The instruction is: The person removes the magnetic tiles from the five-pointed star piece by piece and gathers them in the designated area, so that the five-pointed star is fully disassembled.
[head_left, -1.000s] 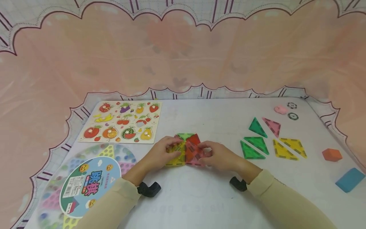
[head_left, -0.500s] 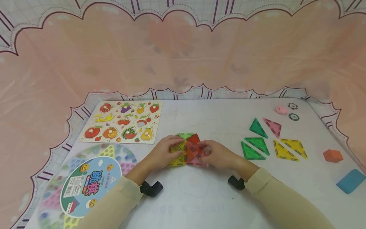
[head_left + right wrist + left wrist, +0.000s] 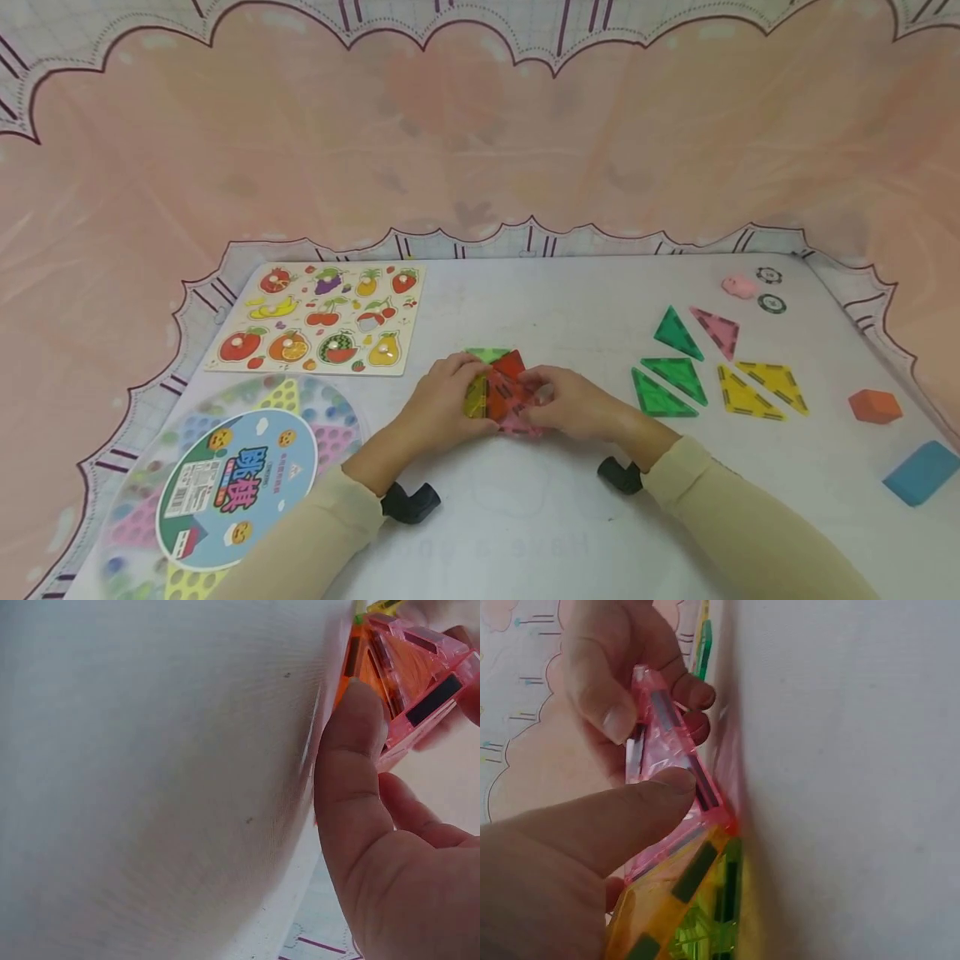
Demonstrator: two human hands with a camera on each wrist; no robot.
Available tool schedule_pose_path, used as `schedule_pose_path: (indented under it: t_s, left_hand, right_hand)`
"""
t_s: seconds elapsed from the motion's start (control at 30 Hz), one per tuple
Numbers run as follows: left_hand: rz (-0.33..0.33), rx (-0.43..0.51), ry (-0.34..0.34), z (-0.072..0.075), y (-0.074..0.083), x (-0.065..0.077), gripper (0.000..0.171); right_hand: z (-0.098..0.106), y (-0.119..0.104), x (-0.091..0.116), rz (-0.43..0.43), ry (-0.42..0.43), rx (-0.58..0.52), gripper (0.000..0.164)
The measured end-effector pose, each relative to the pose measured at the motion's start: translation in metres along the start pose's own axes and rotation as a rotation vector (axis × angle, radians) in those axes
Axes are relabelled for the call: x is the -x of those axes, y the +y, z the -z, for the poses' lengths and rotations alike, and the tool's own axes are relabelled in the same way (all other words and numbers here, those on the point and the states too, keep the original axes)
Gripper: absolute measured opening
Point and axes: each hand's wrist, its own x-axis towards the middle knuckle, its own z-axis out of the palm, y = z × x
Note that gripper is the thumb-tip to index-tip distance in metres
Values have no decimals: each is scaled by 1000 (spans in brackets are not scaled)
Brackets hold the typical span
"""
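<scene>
Magnetic tiles in see-through pink [image 3: 664,742], orange-yellow [image 3: 679,885], red [image 3: 509,364] and light green [image 3: 489,354] are joined in a small build at the middle of the table. From the left, my left hand [image 3: 448,402] holds the build between thumb and fingers and covers most of its yellow side. Its thumb [image 3: 641,806] lies against a pink triangular tile. My right hand [image 3: 573,404] grips the pink side from the right, with the thumb [image 3: 356,750] at the front near the table and the fingers behind, partly hidden.
Loose triangular magnetic tiles in green [image 3: 663,393], pink [image 3: 715,332] and yellow [image 3: 772,385] lie to the right. Beyond them are an orange block [image 3: 874,406] and a blue block [image 3: 921,472]. A fruit puzzle board [image 3: 318,317] and a round game box [image 3: 238,492] occupy the left.
My left hand has moved right over the yellow side, its thumb reaching from the yellow part to the pink front. My right hand has stayed on the pink side.
</scene>
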Motion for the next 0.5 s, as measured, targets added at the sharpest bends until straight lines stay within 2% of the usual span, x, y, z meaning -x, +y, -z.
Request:
schedule_pose_path:
  t_s: [0.1,0.27,0.5]
  left_hand:
    - [-6,-24,31,-3,1,0,75]
    - [-12,-76,43,-8,2,0,83]
    - [-46,-134,91,-12,1,2,82]
  right_hand:
    - [0,0,0,-6,-3,-9,51]
    - [0,-1,0,-12,-8,-22,52]
    - [1,-1,-1,-9,-19,-40,51]
